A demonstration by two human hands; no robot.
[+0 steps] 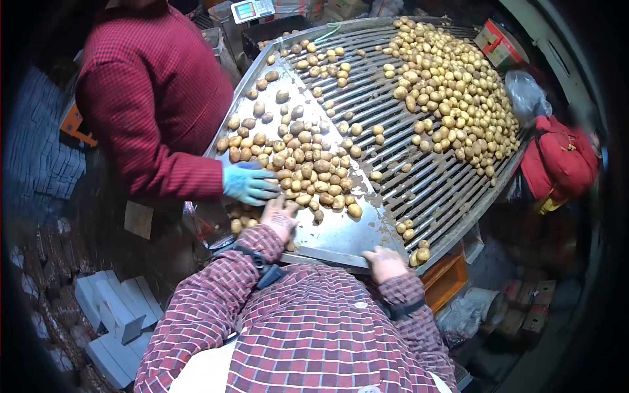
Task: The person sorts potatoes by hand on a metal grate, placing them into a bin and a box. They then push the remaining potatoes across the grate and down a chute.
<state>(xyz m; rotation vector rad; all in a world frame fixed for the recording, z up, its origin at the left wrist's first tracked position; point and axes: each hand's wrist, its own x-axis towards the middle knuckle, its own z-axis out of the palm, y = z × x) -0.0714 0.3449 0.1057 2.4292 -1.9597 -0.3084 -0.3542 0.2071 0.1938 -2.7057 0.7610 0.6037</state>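
1. While the left hand (280, 219) lies knuckles-up at the near fringe of a loose cluster of round, yellow-brown potatoes (321, 175), the right hand (386, 263) rests at the near rim of a smooth, grey sheet-metal surface (347, 239).
2. State of hands: well apart from each other. Left fingers reach forward among the potatoes; cannot tell whether one is held beneath. Right fingers lie over the rim; cannot tell whether they grip it.
3. Potatoes: the cluster sits mid-surface, ahead of the left hand, thinning toward the far corner. A larger pale-yellow potato heap (452, 98) lies on the dark, slatted metal rack (406, 187) adjoining to the right.
4. Co-worker: a blue-green gloved hand (250, 183) at the cluster's left edge, just beside the left hand, below a red checked sleeve (180, 175).
5. Risk, judged: the two neighbouring hands could knock together if both sweep the same patch.
6. Risk, judged: a hard push could send potatoes rolling across the smooth metal and off the near edge, since they are round and loose.
7. Risk, judged: a few small yellow potatoes (421, 252) at the rack's near corner, just beside the right hand, could tip over if the forearm brushes them.
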